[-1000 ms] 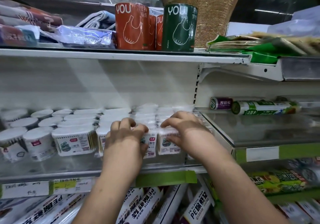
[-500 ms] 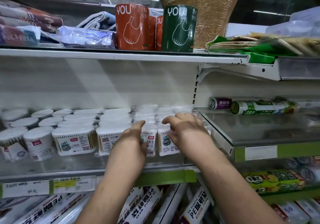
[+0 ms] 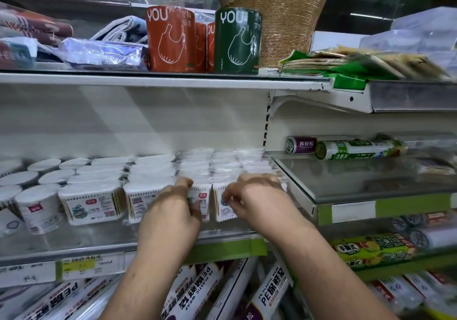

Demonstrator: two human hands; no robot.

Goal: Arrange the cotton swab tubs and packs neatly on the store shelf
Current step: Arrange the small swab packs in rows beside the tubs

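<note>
White clear-wrapped cotton swab packs [image 3: 201, 202] are being squared: left hand [image 3: 173, 210] gripping one, right hand [image 3: 257, 198] pinching its neighbour [image 3: 223, 208]. Next: likely nudging both flush together.

Open gap above packs [image 3: 197, 168] under upper shelf [image 3: 160, 80]; bare shelf front [image 3: 99, 238]; tubs [image 3: 39, 208] crowding left.

glass shelf [image 3: 74, 241], swab packs [image 3: 92, 204], round tubs [image 3: 39, 208]
</note>
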